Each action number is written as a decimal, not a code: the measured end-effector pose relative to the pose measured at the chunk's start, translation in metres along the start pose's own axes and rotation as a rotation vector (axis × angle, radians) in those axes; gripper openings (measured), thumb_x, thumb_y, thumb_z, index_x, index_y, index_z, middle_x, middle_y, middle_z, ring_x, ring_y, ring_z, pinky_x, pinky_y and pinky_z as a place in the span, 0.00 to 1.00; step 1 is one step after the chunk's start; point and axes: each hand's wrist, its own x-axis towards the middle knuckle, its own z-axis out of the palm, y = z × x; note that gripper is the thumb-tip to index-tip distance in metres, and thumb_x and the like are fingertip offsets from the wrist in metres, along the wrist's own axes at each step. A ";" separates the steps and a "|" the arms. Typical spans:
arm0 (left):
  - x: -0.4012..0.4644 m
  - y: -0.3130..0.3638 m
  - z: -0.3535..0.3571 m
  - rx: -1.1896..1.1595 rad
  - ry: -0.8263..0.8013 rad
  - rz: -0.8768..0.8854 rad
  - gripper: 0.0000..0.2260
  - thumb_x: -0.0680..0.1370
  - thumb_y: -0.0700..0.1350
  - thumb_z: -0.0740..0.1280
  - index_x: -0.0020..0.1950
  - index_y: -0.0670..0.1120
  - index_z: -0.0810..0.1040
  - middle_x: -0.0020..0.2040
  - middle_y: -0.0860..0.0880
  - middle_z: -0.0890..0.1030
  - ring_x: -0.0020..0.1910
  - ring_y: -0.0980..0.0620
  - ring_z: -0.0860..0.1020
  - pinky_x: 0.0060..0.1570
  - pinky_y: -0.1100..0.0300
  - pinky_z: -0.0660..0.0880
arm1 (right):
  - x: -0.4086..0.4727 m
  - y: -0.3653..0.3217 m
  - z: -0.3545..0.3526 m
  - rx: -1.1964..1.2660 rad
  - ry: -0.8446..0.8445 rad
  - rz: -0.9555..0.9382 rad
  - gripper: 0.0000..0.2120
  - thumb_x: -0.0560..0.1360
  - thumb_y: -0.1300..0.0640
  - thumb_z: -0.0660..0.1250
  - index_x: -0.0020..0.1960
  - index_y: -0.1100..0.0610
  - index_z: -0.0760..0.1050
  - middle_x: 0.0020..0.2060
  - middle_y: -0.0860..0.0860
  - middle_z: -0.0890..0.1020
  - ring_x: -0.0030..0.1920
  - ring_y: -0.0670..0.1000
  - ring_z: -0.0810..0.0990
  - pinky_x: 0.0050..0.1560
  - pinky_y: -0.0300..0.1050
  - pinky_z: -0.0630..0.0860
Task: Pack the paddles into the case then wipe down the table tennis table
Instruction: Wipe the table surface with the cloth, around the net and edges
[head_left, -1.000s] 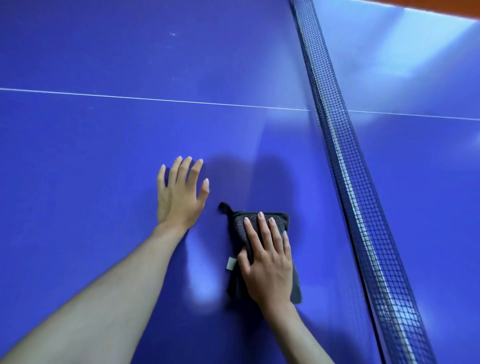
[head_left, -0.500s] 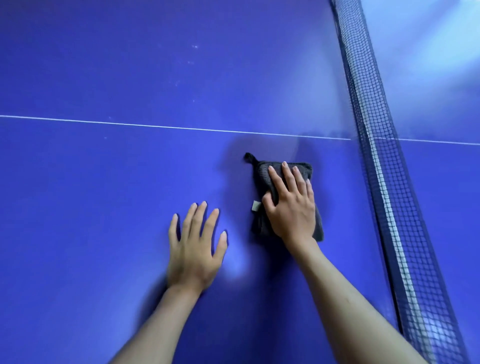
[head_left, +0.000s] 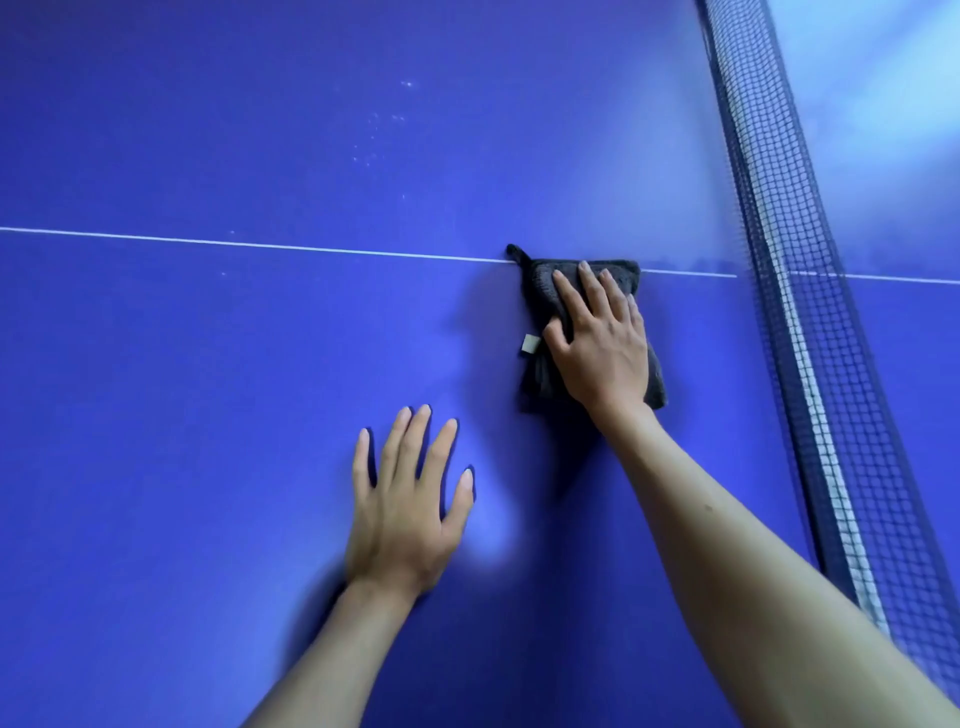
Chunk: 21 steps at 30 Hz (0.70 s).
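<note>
1. the right hand (head_left: 602, 353) lies flat with straight fingers (head_left: 589, 288) pressing a folded dark grey cloth (head_left: 540, 374).
2. the cloth's top edge covers the thin white centre line (head_left: 260, 244); its loop sticks out at the upper left corner.
3. the left hand (head_left: 402, 509) rests flat, fingers spread, on the blue table tennis table (head_left: 182, 415), holding nothing.
4. the dark mesh net (head_left: 810, 338) runs along just right of the cloth.
</note>
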 end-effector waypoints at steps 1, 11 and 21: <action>0.000 0.000 0.000 0.001 -0.016 -0.003 0.25 0.84 0.57 0.57 0.78 0.47 0.71 0.79 0.45 0.68 0.81 0.45 0.63 0.78 0.36 0.56 | -0.014 -0.004 0.000 -0.002 0.004 0.000 0.30 0.78 0.44 0.54 0.81 0.43 0.66 0.82 0.48 0.64 0.83 0.52 0.59 0.82 0.55 0.55; -0.005 -0.006 -0.005 -0.146 0.087 0.026 0.24 0.86 0.57 0.53 0.77 0.47 0.69 0.75 0.45 0.72 0.78 0.43 0.66 0.78 0.38 0.56 | -0.227 -0.058 -0.003 -0.049 0.058 -0.021 0.29 0.79 0.46 0.58 0.81 0.45 0.67 0.81 0.49 0.66 0.82 0.53 0.61 0.80 0.59 0.60; -0.015 -0.086 -0.036 -0.052 0.039 0.064 0.23 0.85 0.56 0.52 0.77 0.48 0.68 0.76 0.45 0.71 0.79 0.44 0.64 0.79 0.41 0.54 | -0.337 -0.092 -0.008 -0.083 0.033 0.020 0.32 0.77 0.45 0.60 0.81 0.42 0.66 0.82 0.47 0.64 0.82 0.52 0.60 0.79 0.59 0.62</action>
